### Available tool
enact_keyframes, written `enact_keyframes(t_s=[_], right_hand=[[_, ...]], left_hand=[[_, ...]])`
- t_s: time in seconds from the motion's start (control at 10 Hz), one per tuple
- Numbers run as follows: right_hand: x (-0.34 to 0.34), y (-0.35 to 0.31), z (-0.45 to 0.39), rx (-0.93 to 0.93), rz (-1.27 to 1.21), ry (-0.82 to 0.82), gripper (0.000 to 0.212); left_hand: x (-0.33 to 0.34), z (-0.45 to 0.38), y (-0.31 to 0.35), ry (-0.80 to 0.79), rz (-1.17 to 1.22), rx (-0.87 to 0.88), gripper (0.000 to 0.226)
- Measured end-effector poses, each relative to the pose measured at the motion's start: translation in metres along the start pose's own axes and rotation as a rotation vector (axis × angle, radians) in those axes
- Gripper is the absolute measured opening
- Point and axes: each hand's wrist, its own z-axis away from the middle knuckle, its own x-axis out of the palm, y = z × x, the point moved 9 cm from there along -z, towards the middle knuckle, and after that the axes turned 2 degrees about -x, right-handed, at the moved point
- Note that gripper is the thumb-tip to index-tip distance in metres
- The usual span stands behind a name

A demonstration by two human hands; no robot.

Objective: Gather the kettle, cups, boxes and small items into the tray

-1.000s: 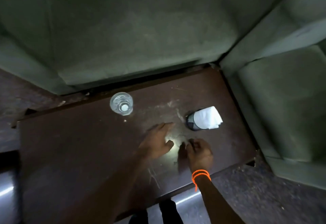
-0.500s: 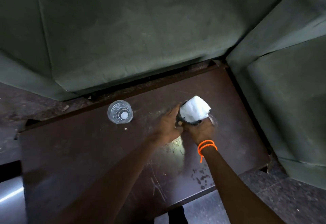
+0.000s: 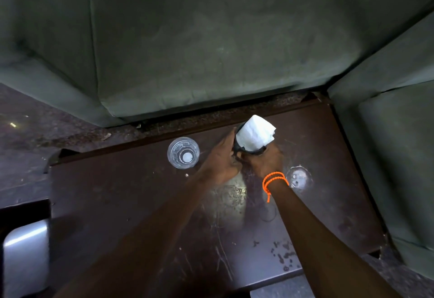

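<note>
A dark cup [image 3: 238, 147] stuffed with white tissue [image 3: 254, 134] is held between both hands, raised off the brown table [image 3: 117, 203] near its far edge. My left hand [image 3: 219, 161] grips the cup's left side. My right hand [image 3: 266, 160], with an orange band on its wrist, grips it from below on the right. A clear drinking glass [image 3: 183, 155] stands upright on the table just left of my left hand. No tray is in view.
A pale ring mark [image 3: 299, 176] lies on the table right of my right wrist. Green sofa cushions [image 3: 211, 39] close in behind the table, and another sofa [image 3: 399, 145] on the right. A silvery surface [image 3: 23, 253] sits at the lower left.
Both hands reached from the table's middle to the tissue-stuffed cup, closed on it and moved it up and to the left, off the spot where the ring mark now shows.
</note>
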Motion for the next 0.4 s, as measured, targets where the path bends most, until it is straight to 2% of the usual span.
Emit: enact_keyframes(t_s=[0.1, 0.2, 0.3, 0.4], right_hand=[[-0.002, 0.002, -0.003, -0.005, -0.002, 0.000, 0.064], [-0.004, -0.002, -0.001, -0.020, 0.021, 0.002, 0.058], [-0.019, -0.008, 0.006, -0.085, 0.067, 0.100, 0.047], [-0.040, -0.017, 0.024, -0.159, 0.108, 0.233, 0.061]], left_hand=[[0.005, -0.003, -0.006, -0.014, -0.050, -0.011, 0.091], [0.000, 0.007, -0.003, 0.036, -0.191, 0.021, 0.086], [-0.014, 0.022, 0.017, 0.158, -0.247, 0.139, 0.074], [-0.031, 0.029, 0.047, 0.224, -0.319, 0.244, 0.067]])
